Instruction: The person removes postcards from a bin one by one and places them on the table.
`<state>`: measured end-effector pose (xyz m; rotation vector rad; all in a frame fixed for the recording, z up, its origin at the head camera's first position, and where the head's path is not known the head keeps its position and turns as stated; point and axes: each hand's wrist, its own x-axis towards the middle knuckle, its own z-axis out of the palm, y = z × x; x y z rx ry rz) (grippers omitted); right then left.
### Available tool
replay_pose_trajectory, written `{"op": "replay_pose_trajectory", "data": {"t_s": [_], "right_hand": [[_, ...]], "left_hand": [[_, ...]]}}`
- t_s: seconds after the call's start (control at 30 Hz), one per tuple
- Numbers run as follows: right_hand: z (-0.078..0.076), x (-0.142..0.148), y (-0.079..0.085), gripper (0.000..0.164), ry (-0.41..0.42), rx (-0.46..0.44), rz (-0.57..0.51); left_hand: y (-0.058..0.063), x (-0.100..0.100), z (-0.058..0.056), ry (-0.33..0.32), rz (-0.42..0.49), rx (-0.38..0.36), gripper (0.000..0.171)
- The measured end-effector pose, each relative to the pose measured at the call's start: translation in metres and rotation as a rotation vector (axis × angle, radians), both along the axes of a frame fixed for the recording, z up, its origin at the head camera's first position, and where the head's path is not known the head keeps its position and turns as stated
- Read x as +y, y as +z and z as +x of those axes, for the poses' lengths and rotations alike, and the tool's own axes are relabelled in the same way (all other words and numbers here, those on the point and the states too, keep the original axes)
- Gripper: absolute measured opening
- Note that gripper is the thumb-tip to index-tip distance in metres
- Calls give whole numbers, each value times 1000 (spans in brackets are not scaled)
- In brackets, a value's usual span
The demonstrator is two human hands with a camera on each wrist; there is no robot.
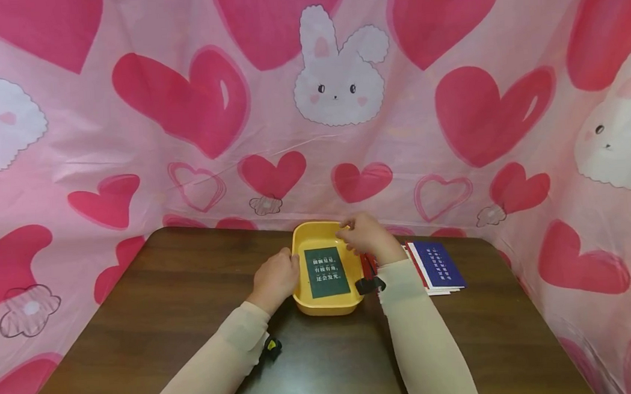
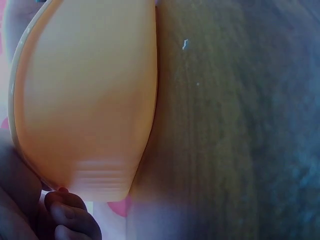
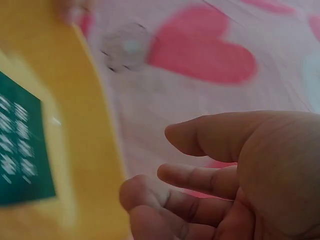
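A yellow plastic tray (image 1: 330, 310) stands on the table with a dark green card (image 1: 319, 288) lying flat inside it, white characters printed on it. My left hand (image 1: 277, 276) holds the tray's left rim; the left wrist view shows its curled fingers (image 2: 75, 215) at the tray's corner. Over the tray's far right rim is my right hand (image 1: 371, 237). In the right wrist view its thumb and loosely bent fingers (image 3: 200, 207) stand apart with nothing between them, beside the tray wall (image 3: 92, 125).
Right of the tray lies a stack of cards with a blue one (image 1: 439, 265) on top and red and white edges below. Part of the stack is hidden by my right forearm. A pink heart-and-rabbit cloth (image 1: 312, 143) hangs behind the brown table (image 1: 202, 288).
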<state>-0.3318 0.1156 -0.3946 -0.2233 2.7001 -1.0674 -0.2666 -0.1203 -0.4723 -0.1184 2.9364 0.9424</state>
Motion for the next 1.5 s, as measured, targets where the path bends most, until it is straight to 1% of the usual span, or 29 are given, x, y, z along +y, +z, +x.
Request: {"op": "replay_pose_trajectory", "data": {"t_s": [0.1,0.2,0.27,0.33,0.43,0.53,0.6,0.67,0.77,0.9,1.0,1.03,1.07,1.13,1.2,1.27,1.33,1.37,1.43,1.5], "right_hand": [[-1,-19,-8,50,35,-42,87],[-4,-33,-18,59,50,-55,162],[-7,-41,-25,63,62,-23,206],[-10,-48,-32,61,72,10,258],[-18,-56,-43,55,94,73,383],[-28,-61,-54,57,107,111,484],[-27,-64,-55,60,103,120,516],[-22,-66,-52,64,94,111,523],[-10,-68,-44,64,83,83,524],[-11,-69,-46,68,90,56,534],[-29,-65,-60,71,118,62,526],[-36,-62,-65,68,134,73,518],[-46,-58,-75,64,147,96,504],[-68,-47,-93,51,161,174,455],[-66,-42,-83,41,138,178,381],[-56,-39,-67,37,91,176,303],[-36,-39,-38,41,37,139,235],[-23,-39,-20,46,15,105,221],[-15,-33,-9,51,8,114,176],[-12,-24,-2,53,9,112,112]], "left_hand": [[1,0,0,-2,-6,16,46],[1,-1,0,-3,-10,26,44],[0,-1,0,-5,-13,29,43],[0,-1,0,-7,-24,35,42],[-1,0,-1,-9,-33,44,41],[-1,0,-1,-10,-38,48,41],[-1,0,-1,-10,-33,42,40],[-1,0,-1,-11,-33,40,40],[0,-1,-1,-12,-24,25,42],[1,-1,0,-11,-26,19,42],[1,0,0,-9,-40,43,40],[1,1,0,-8,-45,52,39],[1,1,0,-7,-46,56,39],[1,1,0,-2,-50,69,38],[1,2,0,3,-46,68,38],[1,2,0,6,-47,70,39],[1,2,0,7,-45,68,39],[0,1,0,7,-44,66,40],[0,1,0,8,-48,70,40],[0,1,0,9,-44,64,40]]}}
